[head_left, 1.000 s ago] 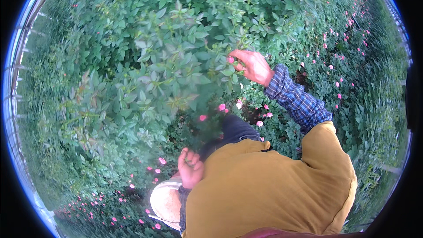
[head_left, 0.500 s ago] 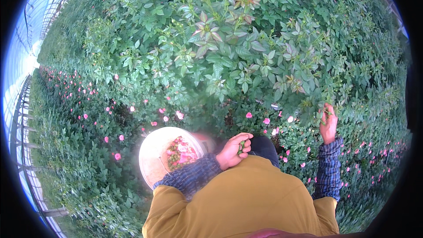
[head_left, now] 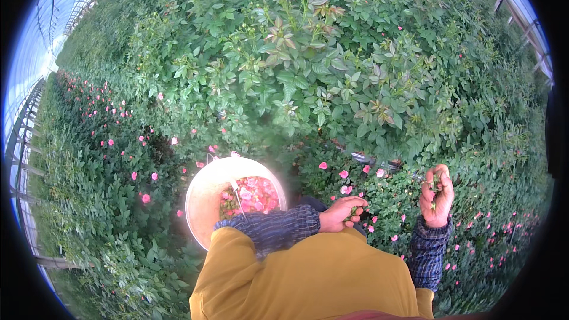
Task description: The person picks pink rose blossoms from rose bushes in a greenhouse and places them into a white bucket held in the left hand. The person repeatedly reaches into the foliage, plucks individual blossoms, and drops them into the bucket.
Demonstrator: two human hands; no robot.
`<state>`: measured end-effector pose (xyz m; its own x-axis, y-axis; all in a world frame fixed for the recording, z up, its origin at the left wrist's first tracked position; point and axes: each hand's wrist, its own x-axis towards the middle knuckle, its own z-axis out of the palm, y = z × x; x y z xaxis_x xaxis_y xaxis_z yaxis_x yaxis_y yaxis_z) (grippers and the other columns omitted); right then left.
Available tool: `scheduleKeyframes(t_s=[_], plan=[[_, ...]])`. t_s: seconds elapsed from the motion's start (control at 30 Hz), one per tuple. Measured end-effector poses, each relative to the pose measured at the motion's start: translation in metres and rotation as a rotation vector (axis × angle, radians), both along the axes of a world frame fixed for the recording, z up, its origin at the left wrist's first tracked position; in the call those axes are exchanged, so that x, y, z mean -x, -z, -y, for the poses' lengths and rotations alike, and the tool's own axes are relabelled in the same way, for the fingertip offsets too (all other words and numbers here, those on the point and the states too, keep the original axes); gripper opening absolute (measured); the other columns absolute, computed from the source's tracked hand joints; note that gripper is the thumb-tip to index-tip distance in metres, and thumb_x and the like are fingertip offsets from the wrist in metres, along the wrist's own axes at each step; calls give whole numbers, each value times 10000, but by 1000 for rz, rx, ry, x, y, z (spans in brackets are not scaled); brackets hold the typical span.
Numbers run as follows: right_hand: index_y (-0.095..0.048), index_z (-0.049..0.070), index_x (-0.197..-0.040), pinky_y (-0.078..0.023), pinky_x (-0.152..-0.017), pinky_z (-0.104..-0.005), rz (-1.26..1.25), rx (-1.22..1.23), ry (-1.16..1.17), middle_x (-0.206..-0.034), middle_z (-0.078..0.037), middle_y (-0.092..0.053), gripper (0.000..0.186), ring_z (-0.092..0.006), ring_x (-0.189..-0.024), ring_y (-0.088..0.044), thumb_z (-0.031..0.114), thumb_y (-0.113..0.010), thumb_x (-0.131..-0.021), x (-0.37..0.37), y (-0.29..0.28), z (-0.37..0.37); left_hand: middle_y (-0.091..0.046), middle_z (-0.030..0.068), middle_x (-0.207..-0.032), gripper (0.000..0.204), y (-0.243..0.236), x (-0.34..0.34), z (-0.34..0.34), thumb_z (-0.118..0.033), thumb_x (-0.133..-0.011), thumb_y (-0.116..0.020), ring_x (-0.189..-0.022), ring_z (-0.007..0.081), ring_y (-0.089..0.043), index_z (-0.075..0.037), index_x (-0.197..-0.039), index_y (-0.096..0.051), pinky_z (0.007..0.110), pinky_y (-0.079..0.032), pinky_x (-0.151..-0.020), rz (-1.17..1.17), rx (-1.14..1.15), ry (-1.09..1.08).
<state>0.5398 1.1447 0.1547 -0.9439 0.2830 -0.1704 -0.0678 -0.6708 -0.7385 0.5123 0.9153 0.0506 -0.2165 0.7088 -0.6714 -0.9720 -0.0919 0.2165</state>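
My left hand point(head_left: 339, 214) is curled in front of my body, closed on a small bunch of green rose buds point(head_left: 354, 211). Over at the right, my right hand point(head_left: 437, 198) is raised beside the foliage with its fingers bent in. Bits of green, seemingly rose buds point(head_left: 436, 189), show between those fingers. A white bucket point(head_left: 204, 210) is at my left forearm, which crosses its near rim. Pink rose heads point(head_left: 258, 192) and green buds lie inside it; my sleeve hides part of the contents.
Dense rose bushes point(head_left: 296, 77) fill the far side, their leafy tops reaching close to my hands. Pink blooms point(head_left: 344, 174) dot the lower plants on both sides. A dark grey object point(head_left: 363, 158) sits low among the leaves. Greenhouse framing point(head_left: 26, 142) runs along the left.
My right hand has come back from the leaves toward me, its fingers more curled. My left hand has shifted right, still holding buds. More pink rose heads show in the bucket.
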Motion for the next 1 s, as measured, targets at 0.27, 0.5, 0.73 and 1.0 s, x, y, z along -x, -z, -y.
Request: scheduleKeyframes(t_s=[0.27, 0.5, 0.73, 1.0], plan=[[-540, 9, -997, -405, -506, -224, -803, -624, -125, -943, -109, -509, 212, -116, -672, -560, -11, -568, -788, 27, -94, 104, -463, -33, -722, 80, 17, -87, -88, -180, -907, -493, -576, 76, -403, -137, -948, -547, 221, -273, -450, -105, -191, 87], [-577, 60, -1057, -428, -845, -401, -917, -1408, -636, -1136, -154, -491, 272, -308, -1023, -510, 252, -553, -867, -19, -39, 138, -466, -32, -727, 85, 39, -117, -120, -167, -913, -482, -589, 85, -412, -153, -963, -550, 231, -293, -466, -66, -325, 142], [-603, 8, -869, -466, -645, -381, -601, -1407, -120, -776, -132, -581, 164, -298, -719, -580, 157, -534, -869, 27, -69, -80, -449, -19, -691, 90, -4, -82, -161, -191, -923, -486, -578, 89, -405, -120, -964, -522, 227, -295, -453, -41, -145, 138], [-624, -17, -844, -446, -611, -353, -242, -1525, -92, -716, -121, -608, 283, -234, -654, -572, 259, -563, -849, 193, -45, -230, -441, -17, -670, 112, -13, -8, -168, -177, -920, -487, -562, 95, -388, -93, -990, -515, 232, -291, -458, 16, -118, -73]])
